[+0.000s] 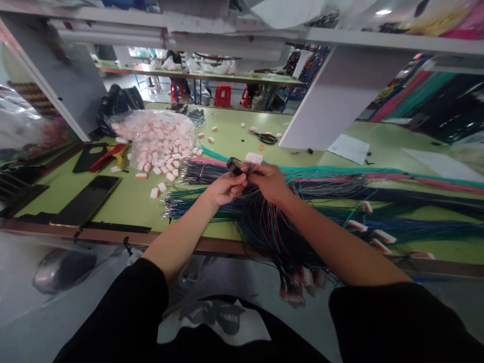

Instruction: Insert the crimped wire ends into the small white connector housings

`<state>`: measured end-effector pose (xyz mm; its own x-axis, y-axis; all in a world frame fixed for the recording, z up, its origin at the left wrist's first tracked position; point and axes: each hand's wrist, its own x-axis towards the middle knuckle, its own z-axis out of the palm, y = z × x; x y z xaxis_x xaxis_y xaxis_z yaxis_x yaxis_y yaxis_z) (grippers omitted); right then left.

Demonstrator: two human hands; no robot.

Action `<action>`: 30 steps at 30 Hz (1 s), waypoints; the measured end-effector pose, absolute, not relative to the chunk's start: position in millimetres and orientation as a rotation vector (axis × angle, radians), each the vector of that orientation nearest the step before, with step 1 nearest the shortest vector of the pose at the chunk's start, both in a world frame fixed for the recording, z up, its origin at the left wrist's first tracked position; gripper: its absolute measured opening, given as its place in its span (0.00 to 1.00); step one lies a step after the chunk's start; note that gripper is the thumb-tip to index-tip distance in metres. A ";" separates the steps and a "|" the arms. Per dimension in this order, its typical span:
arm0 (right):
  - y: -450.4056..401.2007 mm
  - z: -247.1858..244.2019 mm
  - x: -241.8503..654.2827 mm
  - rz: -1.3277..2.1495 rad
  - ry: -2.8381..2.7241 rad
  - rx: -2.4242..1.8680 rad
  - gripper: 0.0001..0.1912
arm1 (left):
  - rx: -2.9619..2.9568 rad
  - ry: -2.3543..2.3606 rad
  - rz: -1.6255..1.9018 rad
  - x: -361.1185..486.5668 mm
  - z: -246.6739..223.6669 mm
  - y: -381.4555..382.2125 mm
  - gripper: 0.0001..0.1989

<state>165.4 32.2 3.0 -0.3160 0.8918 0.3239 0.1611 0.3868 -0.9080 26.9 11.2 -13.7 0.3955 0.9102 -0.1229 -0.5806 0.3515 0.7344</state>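
My left hand (227, 188) is closed in a pinch around a small black connector (234, 165) over the wire bundles. Close beside it, my right hand (270, 182) is shut on thin wires, its fingertips almost meeting those of the left. A white connector housing (254, 158) shows just above the right fingers; whether it is held or lies behind them I cannot tell. Below the hands, a bunch of dark, pink and green wires (264, 222) hangs over the table edge, with blurred white-and-orange connectors (297, 287) at its lower end.
A clear bag of white-and-orange housings (159, 133) lies spilled at left, near red-and-yellow pliers (109, 157) and a phone (86, 200). Wire bundles (385, 181) stretch right across the green table (223, 126). Black-handled snips (264, 137) lie behind; a shelf panel (340, 96) stands at right.
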 end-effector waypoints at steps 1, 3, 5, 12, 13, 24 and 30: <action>32.0 6.8 165.6 1.170 -1.701 -0.894 0.06 | 0.660 0.579 1.042 27.0 -14.1 11.8 0.12; 29.9 15.6 165.9 1.435 -1.645 -0.826 0.11 | 0.656 0.554 1.059 28.1 -14.9 12.4 0.13; 26.8 21.8 164.1 1.537 -1.559 -0.800 0.12 | 0.664 0.520 1.079 30.5 -15.8 12.3 0.14; 29.0 17.4 153.5 1.347 -1.230 -1.001 0.16 | 0.772 0.512 1.264 36.2 -12.7 7.2 0.12; 29.4 18.0 154.1 1.345 -1.223 -1.025 0.17 | 0.804 0.521 1.285 35.4 -11.2 6.6 0.11; 17.4 24.0 166.1 0.753 -1.612 -1.175 0.16 | 1.317 0.934 1.327 28.4 -5.8 7.4 0.08; 26.9 16.3 172.4 0.800 -1.832 -1.165 0.16 | 1.429 1.106 1.619 33.1 -8.8 4.7 0.09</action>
<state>172.4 26.9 16.3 -0.2514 0.9230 0.2914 0.4138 0.3747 -0.8297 33.1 4.7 -8.8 -0.1461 0.9089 0.3907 0.0337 -0.3901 0.9202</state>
